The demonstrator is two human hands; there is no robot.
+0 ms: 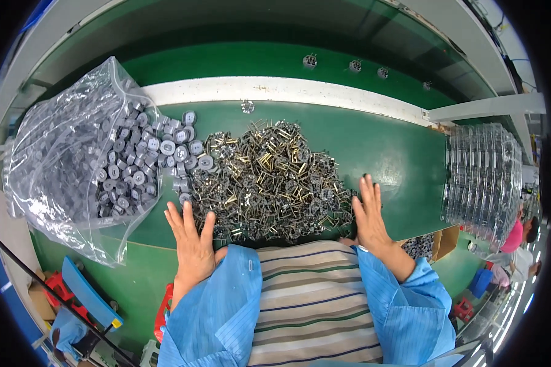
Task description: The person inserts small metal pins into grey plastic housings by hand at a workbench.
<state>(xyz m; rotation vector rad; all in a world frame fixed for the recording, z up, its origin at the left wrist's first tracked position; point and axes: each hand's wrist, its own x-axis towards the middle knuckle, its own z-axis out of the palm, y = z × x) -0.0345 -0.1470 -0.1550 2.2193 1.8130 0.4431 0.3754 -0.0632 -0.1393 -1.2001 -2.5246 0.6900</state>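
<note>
A big heap of small metal parts with brass-coloured pins [269, 177] lies on the green table in front of me. At the heap's near left edge is my left hand [193, 241], fingers spread, holding nothing. My right hand [370, 214] rests at the heap's right side, its fingers stretched out and its fingertips over the green surface. To the left, grey oval plastic plug pieces [180, 153] spill from a large clear plastic bag [55, 159] and meet the heap's left edge.
Stacked clear plastic trays [480, 180] stand at the right end of the table. A white ledge [226, 88] runs behind the heap, with one small part [247, 106] before it. Several assembled pieces [355, 65] sit on the green belt beyond. A cardboard box [445, 243] is below, right.
</note>
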